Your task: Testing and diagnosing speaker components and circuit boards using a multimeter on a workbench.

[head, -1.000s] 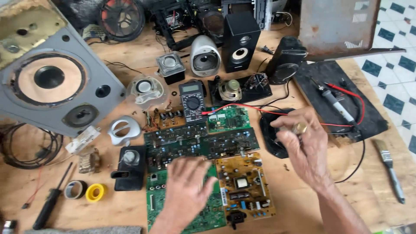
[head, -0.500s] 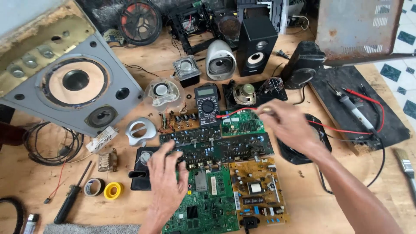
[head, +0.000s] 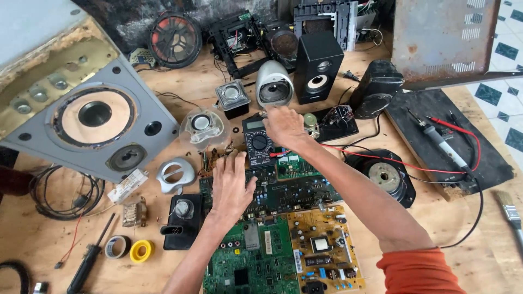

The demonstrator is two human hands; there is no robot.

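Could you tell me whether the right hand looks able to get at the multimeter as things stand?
Probably yes: the right hand hovers at the upper right corner of the multimeter, and nothing lies between them. The left hand rests lower, on the dark circuit board.

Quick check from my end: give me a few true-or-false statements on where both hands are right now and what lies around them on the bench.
1. The left hand rests flat on the dark circuit board. True.
2. The right hand is gripping the soldering iron. False: the iron lies untouched on the black mat; the hand is up by the multimeter.
3. A yellow tape roll lies beside a screwdriver. True.
4. The paintbrush lies at the left edge of the bench. False: it lies at the right edge.
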